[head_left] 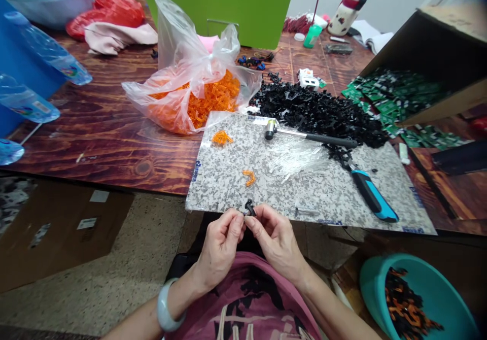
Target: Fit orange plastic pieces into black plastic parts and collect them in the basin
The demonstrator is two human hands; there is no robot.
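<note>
At the near edge of the granite slab (pixel 304 188) on the desk (pixel 106 127), my left hand (pixel 218 248) and right hand (pixel 277 241) pinch a small black clip (pixel 250 208) between fingertips. I judge I'm mid-assembly; next comes seating an orange piece (pixel 249 177) squarely. The clip looks tiny, dark, curved.

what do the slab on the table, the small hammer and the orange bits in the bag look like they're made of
Slab: speckled grey granite look, glossy, but thin with a printed edge label, so possibly laminate. Small hammer: shiny metal head and shaft, dark grip, likely rubber or plastic. Orange bits: translucent moulded plastic, inside a clear thin plastic bag.
</note>
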